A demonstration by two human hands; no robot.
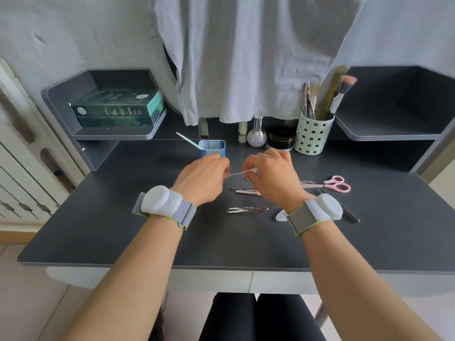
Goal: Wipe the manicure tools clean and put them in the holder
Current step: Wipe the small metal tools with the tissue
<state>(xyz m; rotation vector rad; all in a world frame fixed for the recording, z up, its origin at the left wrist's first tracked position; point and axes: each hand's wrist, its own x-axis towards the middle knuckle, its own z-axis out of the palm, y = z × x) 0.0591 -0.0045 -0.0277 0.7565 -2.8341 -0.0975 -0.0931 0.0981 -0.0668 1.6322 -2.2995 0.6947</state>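
Both forearms reach in from the bottom edge, each w/ a grey strap and white wrist device. Dark grey matte surface [123, 230] carries everything. Left hand [202, 179] pinches one end of a thin silver metal manicure tool [235, 173]; right hand [270, 175] grips the other end thru a small white wipe [253, 170], tool held level betw. the two, above the surface. Small blue square holder [212, 148] sits just behind the left hand, w/ a pale green nail file [189, 140] leaning out of it to the left. Pink-handled scissors [328, 184] lie right of the right hand. Silver tweezers [246, 209] lie near the front, betw. the wrists; another silver tool [247, 191] lies partly under the right hand. Pale green perforated brush cup [312, 135] stands at the back right.
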